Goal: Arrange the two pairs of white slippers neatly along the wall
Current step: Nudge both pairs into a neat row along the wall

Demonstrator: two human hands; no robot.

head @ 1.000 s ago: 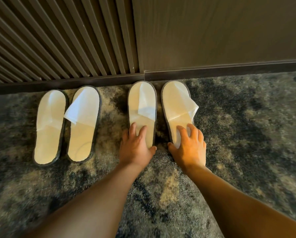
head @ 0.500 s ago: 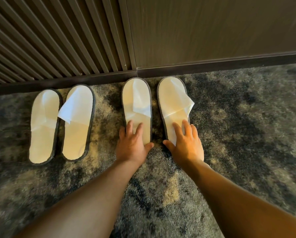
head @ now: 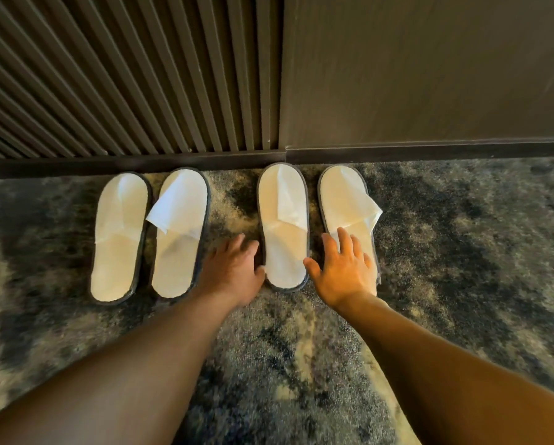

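Two pairs of white slippers with dark rims lie on the carpet, toes at the skirting board. The left pair [head: 118, 236] [head: 181, 232] sits close together, untouched. In the right pair, the inner slipper [head: 283, 226] lies between my hands. My left hand [head: 233, 271] rests flat on the carpet against that slipper's left heel edge, fingers apart. My right hand [head: 343, 268] lies flat with spread fingers on the heel half of the outer slipper [head: 344, 200], hiding that part. Neither hand grips anything.
A dark slatted wall panel [head: 124, 85] stands behind the left pair and a smooth dark panel [head: 429, 75] behind the right, with a dark skirting board [head: 429, 152] along the floor. Mottled grey and beige carpet [head: 477, 252] stretches to the right and towards me.
My left hand slid off the inner right-pair slipper's heel onto the carpet at its left side. My right hand stays on the outer slipper. The right pair sits a little closer to the skirting.
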